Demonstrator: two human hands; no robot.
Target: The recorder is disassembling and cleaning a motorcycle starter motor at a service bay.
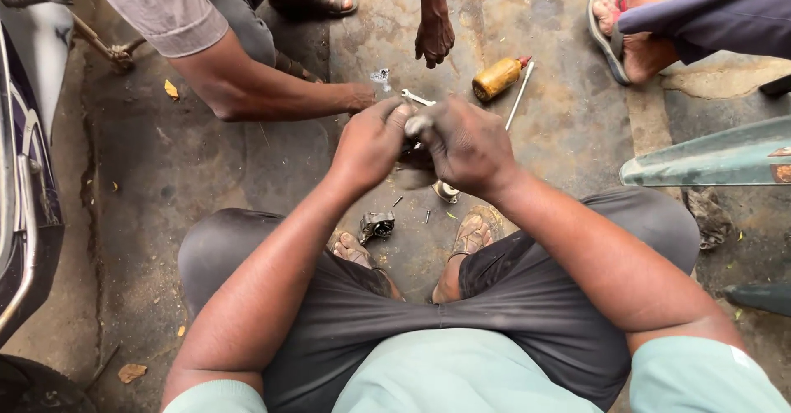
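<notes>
The person squats on a stained concrete floor point(206, 157), both hands raised in front of the knees. The left hand point(371, 143) and right hand point(465, 145) press together around a small dark metal part point(416, 164), fingers of both curled tight on it. The part is mostly hidden between the palms, so its shape is hard to tell, probably an engine piece. It sits in mid-air above the floor, just beyond the person's sandalled feet.

On the floor near the left foot lies a small grey metal casting point(376, 226), with a couple of loose screws point(428, 215) just right of it. A round metal piece point(447, 190) shows just under the right hand.

Farther off: a wrench point(418, 98) lies just beyond the hands, then a yellow oil bottle with a red tip point(498, 78) and a thin metal rod point(520, 94) to its right, nearly touching.

A co-worker crouches at the far side (grey sleeve top left), one forearm point(272, 96) low over the floor, the other hand point(434, 38) hanging loose above it. Another person's sandalled foot point(618, 21) is at far right. A motorbike's body point(25, 174) fills the left edge, a green panel point(709, 157) the right.
</notes>
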